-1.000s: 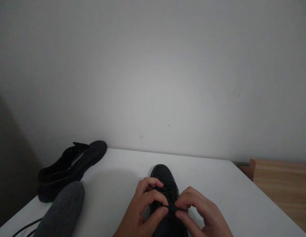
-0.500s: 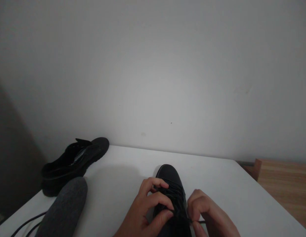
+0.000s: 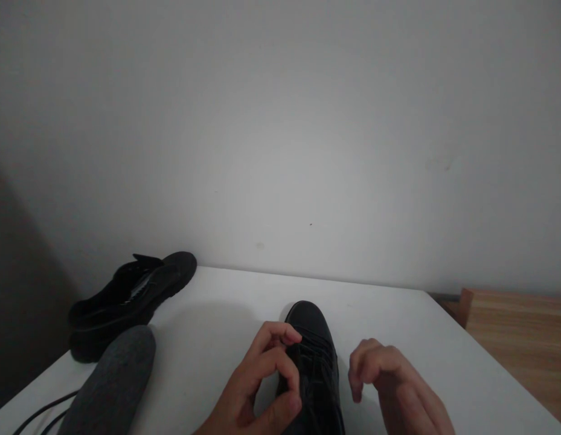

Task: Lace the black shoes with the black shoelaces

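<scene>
A black lace-up shoe [image 3: 314, 356] lies on the white table, toe pointing away from me, its heel end cut off by the lower edge of the view. Over its left side is my left hand [image 3: 266, 380], index finger and thumb brought together in a pinch. Whatever lies between those fingertips, if anything, is too dark and small to make out. My right hand [image 3: 398, 386] hovers just right of the shoe, fingers curled and thumb apart, holding nothing visible. Dark laces [image 3: 317, 368] run over the middle of the shoe, hard to tell from its black upper.
A second black shoe [image 3: 126, 302] stands at the table's left edge, its tongue raised. In front of it lies a grey insole [image 3: 115, 380], with a dark cord [image 3: 44, 411] beside it. A pale wall backs the white table [image 3: 380, 308]. Wooden furniture [image 3: 516, 332] stands to the right.
My right hand has let go of the lace and moved right, its fingers opening. The left hand has shifted slightly left, still pinched. The view has turned a little.
</scene>
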Demonstrator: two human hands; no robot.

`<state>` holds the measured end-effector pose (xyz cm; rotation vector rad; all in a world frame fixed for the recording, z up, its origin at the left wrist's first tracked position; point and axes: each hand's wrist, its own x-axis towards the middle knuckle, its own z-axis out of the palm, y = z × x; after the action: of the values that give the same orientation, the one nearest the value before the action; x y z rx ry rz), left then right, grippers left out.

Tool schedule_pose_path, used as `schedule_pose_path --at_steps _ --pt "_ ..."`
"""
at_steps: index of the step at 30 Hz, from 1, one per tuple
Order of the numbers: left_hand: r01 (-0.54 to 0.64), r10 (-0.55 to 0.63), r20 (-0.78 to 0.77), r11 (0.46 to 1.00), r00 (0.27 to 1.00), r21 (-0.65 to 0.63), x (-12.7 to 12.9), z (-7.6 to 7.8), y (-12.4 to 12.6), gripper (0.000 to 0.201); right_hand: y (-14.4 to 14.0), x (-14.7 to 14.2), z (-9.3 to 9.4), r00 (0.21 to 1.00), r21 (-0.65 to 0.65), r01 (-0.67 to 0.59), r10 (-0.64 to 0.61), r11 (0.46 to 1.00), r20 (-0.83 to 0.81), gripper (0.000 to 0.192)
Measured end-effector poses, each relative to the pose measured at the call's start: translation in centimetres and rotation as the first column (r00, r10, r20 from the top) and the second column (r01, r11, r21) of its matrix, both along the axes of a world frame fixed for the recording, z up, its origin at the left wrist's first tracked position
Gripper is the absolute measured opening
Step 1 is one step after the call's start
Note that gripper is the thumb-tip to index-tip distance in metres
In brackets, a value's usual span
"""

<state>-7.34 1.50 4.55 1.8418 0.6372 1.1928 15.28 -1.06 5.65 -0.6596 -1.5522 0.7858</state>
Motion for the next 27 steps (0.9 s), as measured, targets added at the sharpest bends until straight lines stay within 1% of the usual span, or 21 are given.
schedule_pose_path --at_steps 2,4,5,7,9,10,12,16,18,23,27 --pt "0.036 -0.036 0.002 0.999 0.999 0.032 -0.3 0.3 -0.1 0.048 0.4 0.2 -0.3 0.996 -0.062 0.016 -0.010 0.998 0.093 0.042" --pt "0.032 -0.032 0.004 0.998 0.999 0.057 -0.5 0.5 -0.1 0.054 0.6 0.1 -0.4 0.978 -0.180 0.107 -0.071 0.978 0.196 0.037" --pt "0.005 -0.006 0.006 0.998 1.000 0.055 -0.6 0.6 -0.1 0.053 0.6 0.0 -0.3 0.964 -0.227 0.152 -0.094 0.962 0.248 0.032" --pt "-0.082 0.081 0.007 0.996 0.997 0.043 -0.7 0.7 0.1 0.039 0.6 -0.4 -0.2 0.942 -0.240 0.179 -0.095 0.954 0.323 0.025" --pt "-0.167 0.167 -0.022 0.986 0.986 0.006 -0.6 0.6 0.3 0.018 0.6 -0.7 -0.2 0.927 -0.219 0.167 -0.077 0.961 0.368 0.020" --pt "-0.188 0.187 -0.052 0.982 0.981 -0.012 -0.5 0.6 0.4 0.010 0.7 -0.8 -0.2 0.922 -0.215 0.159 -0.068 0.964 0.380 0.016" --pt "-0.205 0.199 -0.113 0.978 0.973 -0.037 -0.2 0.5 0.6 0.002 0.7 -0.8 -0.3 0.921 -0.237 0.145 -0.043 0.961 0.388 0.013" --pt "-0.190 0.187 -0.149 0.982 0.971 -0.011 0.1 0.6 0.8 0.006 0.9 -0.6 -0.3 0.933 -0.317 0.103 0.019 0.943 0.359 0.020" --pt "-0.183 0.181 -0.163 0.983 0.970 0.006 0.1 0.6 0.8 0.009 1.0 -0.6 -0.3 0.938 -0.335 0.095 0.028 0.937 0.346 0.021" --pt "-0.178 0.182 -0.158 0.983 0.971 0.039 0.2 0.4 0.4 0.012 0.8 -0.8 -0.5 0.935 -0.290 0.139 -0.029 0.947 0.353 0.023" --pt "-0.206 0.202 -0.135 0.979 0.970 -0.012 0.3 0.3 -0.4 0.019 0.7 -0.8 -1.1 0.960 -0.274 0.143 -0.067 0.951 0.270 0.024"
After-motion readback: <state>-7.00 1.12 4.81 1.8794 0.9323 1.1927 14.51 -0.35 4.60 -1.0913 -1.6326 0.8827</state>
